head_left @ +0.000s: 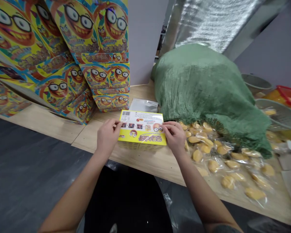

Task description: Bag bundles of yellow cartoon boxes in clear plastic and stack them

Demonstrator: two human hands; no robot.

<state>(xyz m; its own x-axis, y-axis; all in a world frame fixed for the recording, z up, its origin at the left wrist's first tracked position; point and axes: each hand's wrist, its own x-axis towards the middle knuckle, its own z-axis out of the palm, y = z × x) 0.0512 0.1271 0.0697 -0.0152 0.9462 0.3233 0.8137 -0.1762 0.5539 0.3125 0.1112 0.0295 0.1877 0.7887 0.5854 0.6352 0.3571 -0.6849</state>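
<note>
A yellow and white cardboard box (142, 128) with cartoon faces, small pictures and a barcode sits at the table's front edge, its printed panel facing up. My left hand (108, 134) is closed at its left end, thumb and fingertips on the edge. At the right end my right hand (174, 136) grips the box the same way, fingers bent over the corner. The undersides of both hands and the far side of the box are hidden. Just behind the box lies a flat clear plastic sheet or bag (143, 105).
Stacked cartoon-face display boxes (106, 58) rise at the left. A large green woven sack (203, 81) stands at the right, with many yellow pieces in clear wrappers (213, 165) spread before it. Grey baskets (276, 118) and a red-rimmed bin (287, 94) are at the far right.
</note>
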